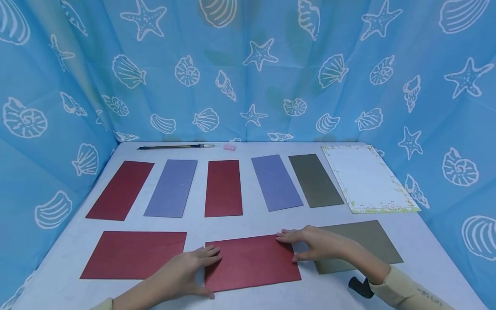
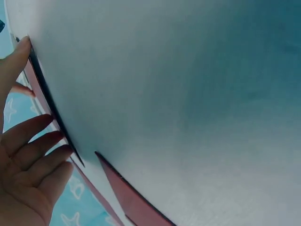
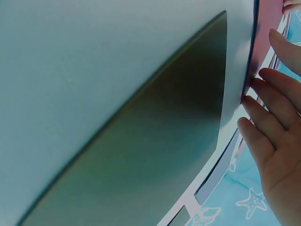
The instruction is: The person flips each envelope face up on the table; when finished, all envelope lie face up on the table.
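In the head view, a flat red rectangular card [image 1: 253, 265] lies slightly turned on the white table, at the front middle. My left hand [image 1: 186, 269] touches its left end, thumb near the lower corner and fingertips at the upper one. At the opposite end, my right hand [image 1: 319, 243] lays its fingertips on the upper right corner, with the thumb by the right edge. The fingers of both hands are extended, not curled round the card. Partly under the right forearm is an olive card [image 1: 366, 241]. Another red card [image 1: 135, 254] lies left of the middle one, overlapped by my left wrist.
Behind is a row of cards: red [image 1: 120, 190], lilac [image 1: 171, 188], red [image 1: 223, 188], lilac [image 1: 277, 183] and olive [image 1: 315, 180]. A floral-bordered white sheet [image 1: 370, 178] lies right. A brush [image 1: 178, 147] and pink eraser [image 1: 229, 147] are at the back, before a blue curtain [image 1: 248, 86].
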The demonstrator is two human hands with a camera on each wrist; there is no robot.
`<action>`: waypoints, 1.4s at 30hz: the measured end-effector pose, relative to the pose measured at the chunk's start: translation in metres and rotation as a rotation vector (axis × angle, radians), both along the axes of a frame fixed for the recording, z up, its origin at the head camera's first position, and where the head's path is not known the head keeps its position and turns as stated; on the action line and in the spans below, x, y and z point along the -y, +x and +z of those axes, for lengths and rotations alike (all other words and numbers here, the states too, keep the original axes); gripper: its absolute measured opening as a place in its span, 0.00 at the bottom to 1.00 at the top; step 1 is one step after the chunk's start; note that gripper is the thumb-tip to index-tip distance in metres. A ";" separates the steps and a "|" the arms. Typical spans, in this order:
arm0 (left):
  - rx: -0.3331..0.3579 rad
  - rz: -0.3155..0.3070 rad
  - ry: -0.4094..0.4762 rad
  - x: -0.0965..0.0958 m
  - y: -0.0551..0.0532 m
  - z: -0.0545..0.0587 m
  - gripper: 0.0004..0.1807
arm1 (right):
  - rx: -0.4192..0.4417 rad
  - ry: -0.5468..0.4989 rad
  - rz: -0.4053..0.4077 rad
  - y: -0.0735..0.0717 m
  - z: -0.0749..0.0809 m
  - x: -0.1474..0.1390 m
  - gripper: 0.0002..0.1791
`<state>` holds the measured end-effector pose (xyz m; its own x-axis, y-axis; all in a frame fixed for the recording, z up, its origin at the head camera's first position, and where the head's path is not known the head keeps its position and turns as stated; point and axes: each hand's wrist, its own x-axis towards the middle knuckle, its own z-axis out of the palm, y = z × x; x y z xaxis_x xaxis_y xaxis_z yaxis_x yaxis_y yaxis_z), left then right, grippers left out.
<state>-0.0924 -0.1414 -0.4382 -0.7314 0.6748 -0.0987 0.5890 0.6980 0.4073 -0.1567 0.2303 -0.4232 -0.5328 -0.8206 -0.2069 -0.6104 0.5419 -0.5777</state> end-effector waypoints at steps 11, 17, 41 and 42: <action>-0.018 -0.048 0.096 0.007 0.001 0.006 0.32 | -0.081 0.004 0.036 0.007 0.004 -0.006 0.33; 0.103 0.025 0.212 0.013 -0.002 0.017 0.26 | -0.170 -0.058 0.036 0.010 0.004 -0.012 0.26; -0.092 0.189 0.459 0.018 -0.016 0.029 0.11 | 0.065 -0.276 -0.174 0.016 0.012 -0.011 0.17; -0.086 0.188 0.454 0.018 -0.017 0.030 0.11 | 0.029 -0.302 -0.183 0.016 0.014 -0.011 0.18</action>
<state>-0.1095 -0.1594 -0.4083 -0.8371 0.4912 0.2408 0.5150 0.5588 0.6500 -0.1409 0.2409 -0.4094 -0.6743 -0.7383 0.0133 -0.4996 0.4428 -0.7445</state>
